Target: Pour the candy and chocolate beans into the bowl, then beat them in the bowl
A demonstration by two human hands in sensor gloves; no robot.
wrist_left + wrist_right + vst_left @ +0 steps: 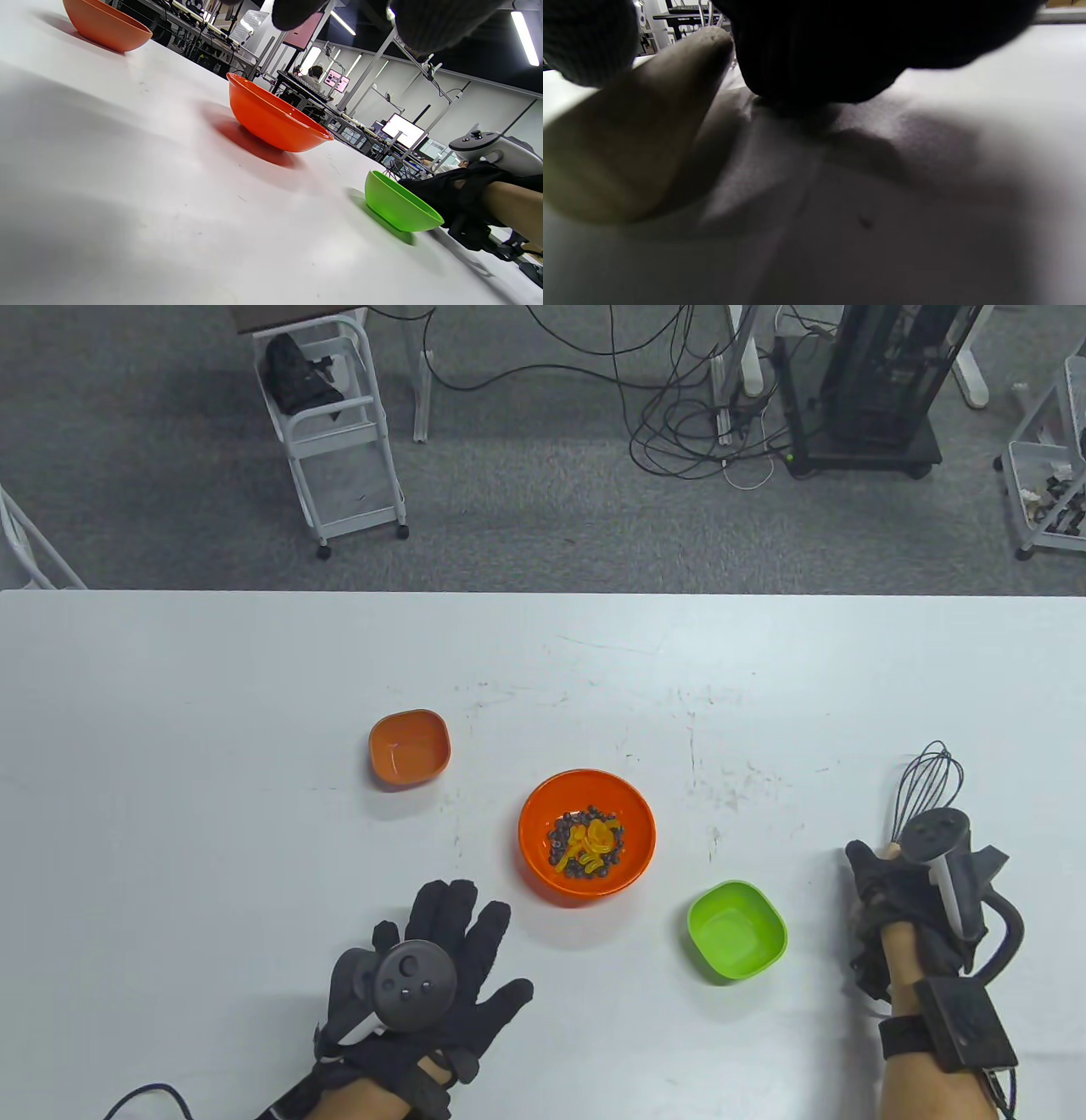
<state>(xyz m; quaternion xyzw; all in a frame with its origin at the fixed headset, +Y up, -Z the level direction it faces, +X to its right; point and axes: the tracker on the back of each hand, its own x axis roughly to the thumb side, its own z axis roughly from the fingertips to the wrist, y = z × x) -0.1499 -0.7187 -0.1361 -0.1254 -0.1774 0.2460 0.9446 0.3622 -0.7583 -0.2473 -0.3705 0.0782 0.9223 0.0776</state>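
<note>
The round orange bowl (587,836) stands mid-table and holds dark chocolate beans (563,833) mixed with yellow candy (594,841). Its outer wall (271,116) shows in the left wrist view. My right hand (891,891) lies at the table's right and grips the pale wooden handle (628,144) of a wire whisk (929,782), whose wires point away from me. My left hand (458,950) lies flat on the table, fingers spread and holding nothing, just left of and nearer than the bowl.
An empty small orange square bowl (409,747) sits left of and beyond the round bowl. An empty green square bowl (736,931) sits between the round bowl and my right hand. Carts and cables stand on the floor past the table's far edge.
</note>
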